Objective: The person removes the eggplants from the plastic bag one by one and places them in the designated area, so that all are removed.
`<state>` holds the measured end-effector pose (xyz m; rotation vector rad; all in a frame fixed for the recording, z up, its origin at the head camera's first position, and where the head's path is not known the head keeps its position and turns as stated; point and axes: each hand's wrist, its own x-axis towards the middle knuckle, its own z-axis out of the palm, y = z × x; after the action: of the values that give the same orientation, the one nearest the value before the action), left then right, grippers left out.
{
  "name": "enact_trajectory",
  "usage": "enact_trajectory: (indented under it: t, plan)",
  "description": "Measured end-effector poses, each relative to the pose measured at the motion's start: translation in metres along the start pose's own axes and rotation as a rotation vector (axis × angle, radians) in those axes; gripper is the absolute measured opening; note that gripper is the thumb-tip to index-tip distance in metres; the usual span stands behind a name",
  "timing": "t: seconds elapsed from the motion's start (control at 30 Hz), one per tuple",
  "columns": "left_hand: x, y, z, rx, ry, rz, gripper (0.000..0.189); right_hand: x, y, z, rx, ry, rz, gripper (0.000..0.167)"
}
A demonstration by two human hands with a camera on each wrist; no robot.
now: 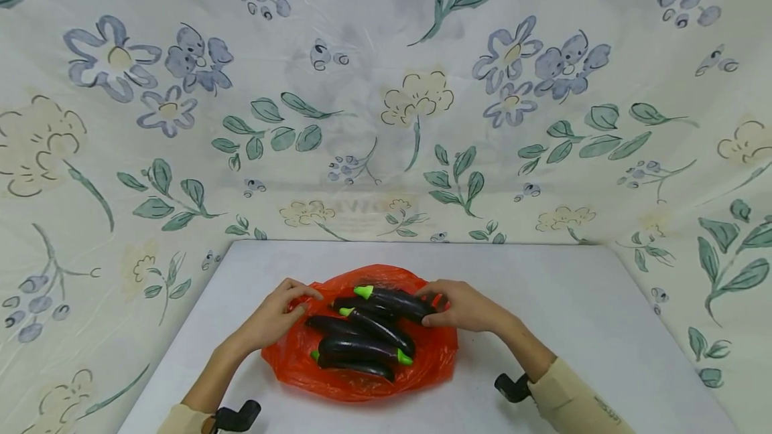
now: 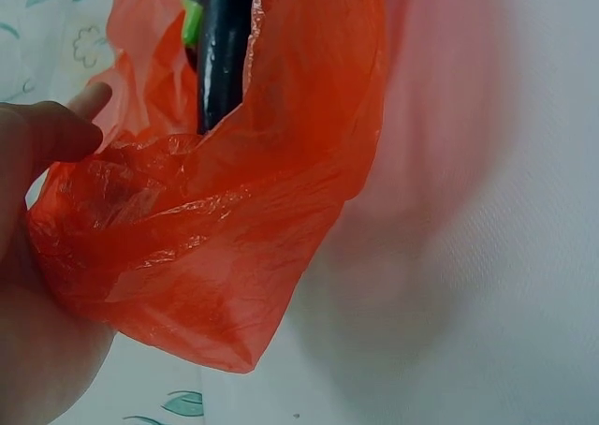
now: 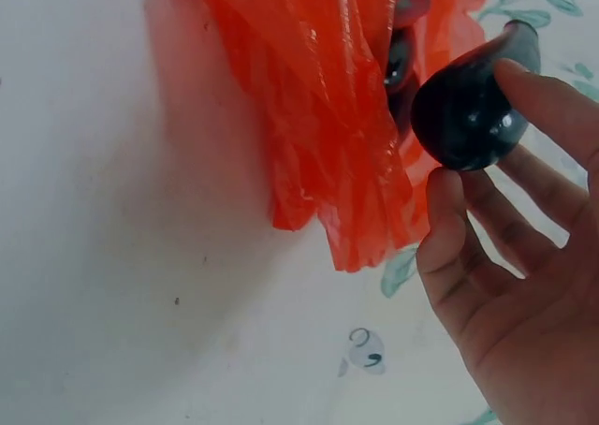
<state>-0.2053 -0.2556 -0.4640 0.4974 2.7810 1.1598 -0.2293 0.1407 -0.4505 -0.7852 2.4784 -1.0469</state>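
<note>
Several dark eggplants [image 1: 363, 349], some with green stem ends, lie in a spread red plastic bag [image 1: 425, 362]. At the bag's right side my right hand [image 1: 461, 305] grips the blunt end of the rearmost eggplant [image 1: 395, 301] between thumb and fingers. In the right wrist view this eggplant [image 3: 473, 107] stands out past the bag's rim. My left hand [image 1: 279, 313] is at the bag's left rim with bent fingers. In the left wrist view the bag's film [image 2: 225, 266] covers part of that hand, and the rim lies by its thumb.
A white table [image 1: 543, 280] lies beneath the bag. Behind it and at both sides hangs a flowered cloth [image 1: 362, 173]. A black wrist device [image 1: 512, 388] sits on the right wrist, another black device [image 1: 238, 416] on the left.
</note>
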Motion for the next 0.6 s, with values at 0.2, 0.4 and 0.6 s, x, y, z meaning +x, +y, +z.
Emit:
enact_trajectory:
  t: [0.2,0.4,0.6]
  plan:
    - [0.000,0.001,0.000,0.000,-0.001,-0.002,0.029,-0.004,0.001,-0.008,0.014,0.023,-0.010,0.044]
    - [0.000,0.000,-0.001,0.004,0.002,0.003,0.028,-0.007,0.006,-0.016,0.017,0.054,-0.005,0.046]
    - [0.000,0.001,-0.001,0.001,-0.001,-0.002,0.028,-0.009,0.012,-0.021,0.012,0.084,-0.009,0.045]
